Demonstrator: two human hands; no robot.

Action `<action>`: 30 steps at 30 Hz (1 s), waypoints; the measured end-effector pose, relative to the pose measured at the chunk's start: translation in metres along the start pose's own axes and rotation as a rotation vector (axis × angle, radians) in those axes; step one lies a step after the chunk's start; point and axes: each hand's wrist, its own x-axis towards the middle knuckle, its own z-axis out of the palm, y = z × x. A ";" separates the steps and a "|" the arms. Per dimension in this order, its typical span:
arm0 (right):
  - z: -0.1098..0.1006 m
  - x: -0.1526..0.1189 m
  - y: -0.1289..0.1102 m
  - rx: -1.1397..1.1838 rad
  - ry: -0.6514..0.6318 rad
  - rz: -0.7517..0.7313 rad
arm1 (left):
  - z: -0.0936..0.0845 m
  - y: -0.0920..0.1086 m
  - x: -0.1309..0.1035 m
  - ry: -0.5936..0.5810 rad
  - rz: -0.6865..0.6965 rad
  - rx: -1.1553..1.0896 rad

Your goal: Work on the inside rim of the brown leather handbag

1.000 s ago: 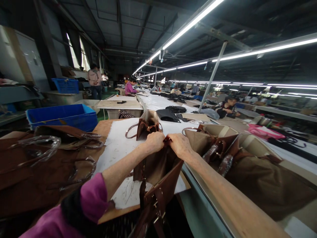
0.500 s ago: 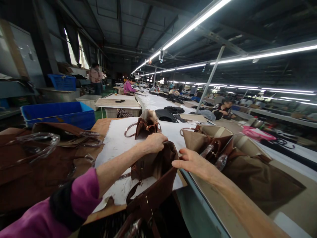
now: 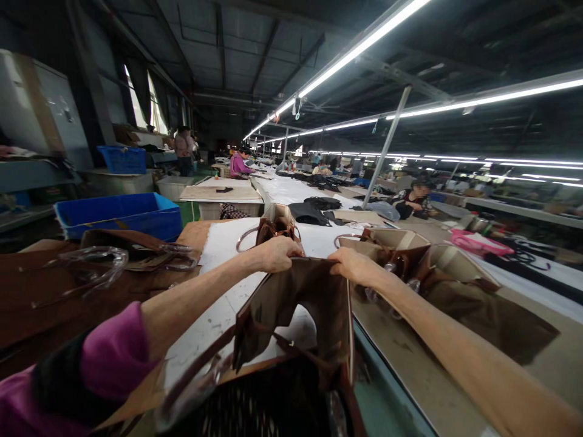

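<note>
Fingers of my right hand (image 3: 354,265), loose half a second earlier, had closed on the rim (image 3: 313,261) of the brown bag (image 3: 323,294), near the white sheet (image 3: 221,240); my left hand (image 3: 279,254) gripped it too, so the rim stretched straight, seemingly under control.

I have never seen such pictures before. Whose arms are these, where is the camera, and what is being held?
There is no machine here, only someone working bare-handed. The camera is worn on that person's head, looking forward and down, so the arms are the wearer's own. The left hand and right hand both grip one edge of a brown bag. A white sheet lies in front, and a second bag stands on it, beyond the hands. More bags show on both sides: brown ones at left, brownish ones at right.
</note>
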 end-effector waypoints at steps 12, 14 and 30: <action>0.023 0.034 -0.020 -0.065 -0.068 -0.181 | 0.020 -0.049 -0.030 0.004 -0.234 -0.285; 0.023 0.037 -0.019 -0.092 -0.028 -0.178 | 0.018 -0.051 -0.027 0.000 -0.231 -0.297; 0.044 0.011 -0.085 -0.232 0.422 -0.042 | 0.037 -0.022 -0.020 0.283 -0.468 0.210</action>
